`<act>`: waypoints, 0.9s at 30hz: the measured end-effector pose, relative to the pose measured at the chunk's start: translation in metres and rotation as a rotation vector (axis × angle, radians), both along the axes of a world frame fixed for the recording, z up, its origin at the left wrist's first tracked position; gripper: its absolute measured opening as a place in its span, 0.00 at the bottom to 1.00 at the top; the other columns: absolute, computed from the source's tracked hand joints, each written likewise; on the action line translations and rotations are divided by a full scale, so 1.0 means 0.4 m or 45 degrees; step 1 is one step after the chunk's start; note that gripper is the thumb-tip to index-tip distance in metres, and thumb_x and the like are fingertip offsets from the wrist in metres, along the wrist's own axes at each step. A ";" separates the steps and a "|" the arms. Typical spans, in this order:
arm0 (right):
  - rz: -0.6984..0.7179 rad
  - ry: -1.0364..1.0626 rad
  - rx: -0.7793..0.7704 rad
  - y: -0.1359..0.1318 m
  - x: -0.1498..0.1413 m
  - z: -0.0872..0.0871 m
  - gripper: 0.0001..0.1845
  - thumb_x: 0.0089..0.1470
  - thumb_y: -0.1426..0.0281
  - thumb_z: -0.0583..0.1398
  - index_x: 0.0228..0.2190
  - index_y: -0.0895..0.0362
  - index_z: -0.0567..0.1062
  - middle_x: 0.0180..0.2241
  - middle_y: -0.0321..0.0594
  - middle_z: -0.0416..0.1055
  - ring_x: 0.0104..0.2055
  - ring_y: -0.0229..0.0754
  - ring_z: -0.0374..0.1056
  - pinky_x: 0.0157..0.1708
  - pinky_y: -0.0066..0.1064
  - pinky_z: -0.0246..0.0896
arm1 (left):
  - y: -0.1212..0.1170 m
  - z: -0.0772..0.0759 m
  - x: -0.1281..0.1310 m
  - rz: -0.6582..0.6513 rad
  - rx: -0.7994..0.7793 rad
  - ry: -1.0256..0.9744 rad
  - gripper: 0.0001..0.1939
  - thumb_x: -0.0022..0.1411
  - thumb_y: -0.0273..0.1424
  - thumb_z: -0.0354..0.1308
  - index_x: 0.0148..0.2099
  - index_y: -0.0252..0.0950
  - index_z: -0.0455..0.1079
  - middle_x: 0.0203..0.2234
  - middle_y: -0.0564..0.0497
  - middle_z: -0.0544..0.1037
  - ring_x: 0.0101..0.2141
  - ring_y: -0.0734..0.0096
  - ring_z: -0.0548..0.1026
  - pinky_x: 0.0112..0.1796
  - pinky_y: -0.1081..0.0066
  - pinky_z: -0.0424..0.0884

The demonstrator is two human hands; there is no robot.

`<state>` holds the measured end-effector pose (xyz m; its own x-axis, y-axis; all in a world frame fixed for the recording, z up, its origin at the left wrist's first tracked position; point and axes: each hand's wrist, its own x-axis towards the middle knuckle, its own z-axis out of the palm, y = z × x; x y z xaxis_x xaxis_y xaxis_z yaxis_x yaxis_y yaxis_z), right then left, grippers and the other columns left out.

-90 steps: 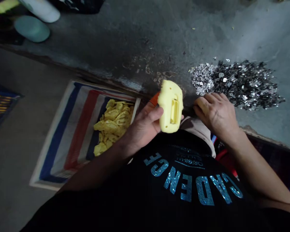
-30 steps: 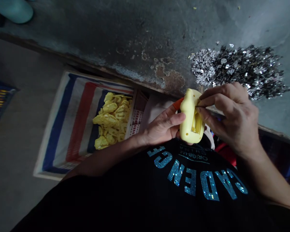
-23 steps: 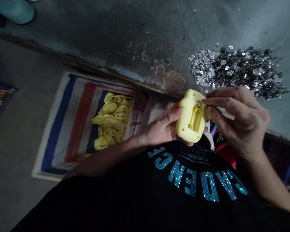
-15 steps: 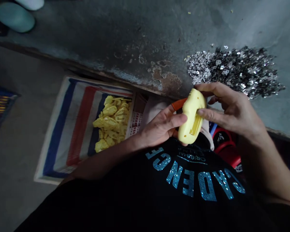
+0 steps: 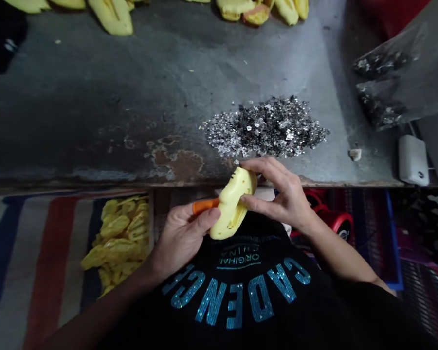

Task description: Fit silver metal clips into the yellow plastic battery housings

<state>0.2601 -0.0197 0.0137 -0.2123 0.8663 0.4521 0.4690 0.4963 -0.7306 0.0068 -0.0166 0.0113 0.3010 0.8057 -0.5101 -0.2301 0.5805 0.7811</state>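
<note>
A pale yellow moulded plastic shell (image 5: 228, 206), with a long slot and small holes on its face, is held tilted in front of my chest at the table's edge. My left hand (image 5: 182, 236), an orange cover on one finger, grips its lower left side with the thumb on top. My right hand (image 5: 282, 194) holds the upper right side, fingers at the top end and thumb at the slot. Whether a small part sits under that thumb is hidden. Just beyond my hands lies a heap of small shiny metal pieces (image 5: 266, 126).
The grey worktable (image 5: 160, 82) has a worn front edge. More yellow shells (image 5: 111, 14) lie at the back. Bags of metal pieces (image 5: 381, 104) and a white box (image 5: 413, 160) stand right. Below left, yellow parts (image 5: 122, 233) lie on a striped sheet (image 5: 54, 243).
The view has turned level and swung, bringing the back and right of the table into sight. Both hands keep hold of the yellow shell, with little change in grip.
</note>
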 end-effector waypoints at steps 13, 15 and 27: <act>0.063 0.101 -0.157 -0.042 -0.003 -0.009 0.26 0.74 0.56 0.72 0.65 0.53 0.79 0.55 0.46 0.85 0.52 0.47 0.82 0.51 0.41 0.82 | 0.033 -0.045 -0.022 -0.601 -0.268 -0.560 0.42 0.60 0.51 0.87 0.71 0.48 0.79 0.56 0.45 0.91 0.53 0.44 0.93 0.53 0.54 0.90; 0.121 0.077 -0.221 -0.041 0.007 -0.007 0.27 0.74 0.55 0.72 0.67 0.50 0.78 0.56 0.45 0.86 0.51 0.47 0.83 0.50 0.41 0.83 | 0.034 -0.042 -0.019 -0.614 -0.245 -0.624 0.40 0.62 0.52 0.85 0.71 0.48 0.80 0.57 0.45 0.91 0.52 0.46 0.93 0.50 0.58 0.90; -0.566 -0.818 0.128 0.096 0.125 -0.066 0.08 0.75 0.60 0.67 0.44 0.47 0.87 0.41 0.41 0.83 0.48 0.55 0.73 0.50 0.50 0.61 | 0.038 -0.033 -0.050 -0.037 0.056 -0.430 0.38 0.65 0.62 0.79 0.65 0.42 0.88 0.58 0.42 0.92 0.51 0.57 0.90 0.51 0.65 0.89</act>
<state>0.3101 0.0188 -0.0125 -0.1015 0.8926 0.4393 0.9542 0.2122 -0.2108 -0.0130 -0.0013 -0.0019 0.4700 0.8134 -0.3427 -0.4643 0.5581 0.6878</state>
